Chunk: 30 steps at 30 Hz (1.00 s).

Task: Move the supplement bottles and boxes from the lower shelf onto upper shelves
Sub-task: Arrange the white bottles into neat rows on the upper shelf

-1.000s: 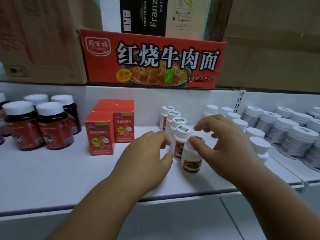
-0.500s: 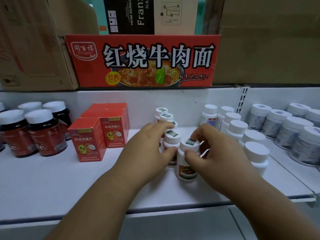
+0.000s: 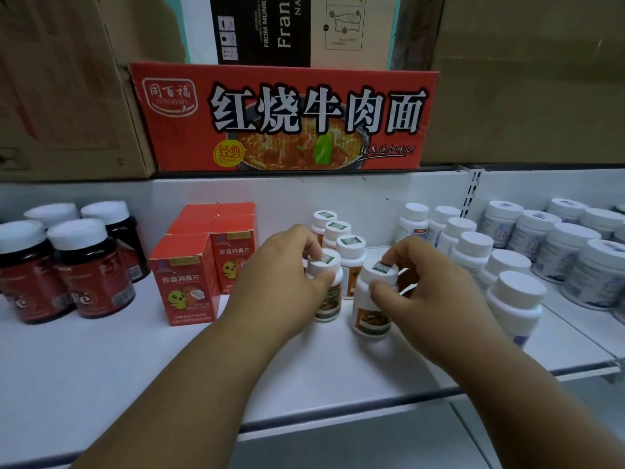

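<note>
Over the last second my view has dropped and closed in, and each hand has settled on its own small white bottle; I read that as aligning stock just placed on this white shelf (image 3: 101,360), not fetching more. My left hand (image 3: 280,286) pinches the cap of the left bottle (image 3: 326,292) between thumb and forefinger, wrist reaching in from 7 o'clock. My right hand (image 3: 436,292), coming from 5 o'clock, grips the right bottle (image 3: 372,309) at its cap, thumb in front, forefinger on top. Both bottles stand upright at the front of a row running toward 12 o'clock. Whether they rest fully on the shelf I cannot tell. Orange boxes (image 3: 184,279) stand at 9 o'clock.
</note>
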Tool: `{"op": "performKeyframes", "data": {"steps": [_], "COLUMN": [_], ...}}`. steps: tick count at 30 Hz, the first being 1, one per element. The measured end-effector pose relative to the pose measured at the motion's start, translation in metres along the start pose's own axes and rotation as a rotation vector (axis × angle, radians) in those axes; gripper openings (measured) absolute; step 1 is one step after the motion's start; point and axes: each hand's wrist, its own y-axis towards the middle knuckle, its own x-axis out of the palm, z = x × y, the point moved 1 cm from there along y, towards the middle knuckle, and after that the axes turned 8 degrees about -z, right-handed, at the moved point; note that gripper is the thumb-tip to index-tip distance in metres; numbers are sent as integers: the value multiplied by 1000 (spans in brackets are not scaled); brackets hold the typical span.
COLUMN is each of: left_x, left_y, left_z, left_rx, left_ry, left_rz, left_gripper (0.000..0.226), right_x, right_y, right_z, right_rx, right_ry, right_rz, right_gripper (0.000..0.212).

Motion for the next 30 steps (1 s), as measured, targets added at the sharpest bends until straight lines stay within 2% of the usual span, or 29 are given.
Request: {"op": "performKeyframes", "data": {"steps": [4, 9, 15, 20, 27, 30], "left_x": [-4, -5, -5, -3, 12, 17], "left_y": [15, 34, 53, 66, 68, 62], "left_z": [2, 13, 12, 9, -2, -8], "left_rx": [-39, -64, -147, -191, -226, -213], "left_ry": [98, 67, 29, 29, -277, -329], "left_rz": [-86, -200, -217, -219, -132, -118], "left_gripper": [20, 26, 34, 35, 21, 25], "right_x": [-3, 0, 9, 25, 37, 43], "right_y": [21, 52, 95, 116, 130, 129], "right_z": [-3, 0, 6, 10, 27, 37], "right_rx": [63, 126, 153, 155, 179, 218], "right_ry": [-63, -135, -153, -47, 165, 322], "right_rz": [10, 1, -43, 5, 55, 54], "right_gripper": [20, 21, 17, 18, 15, 10]}}
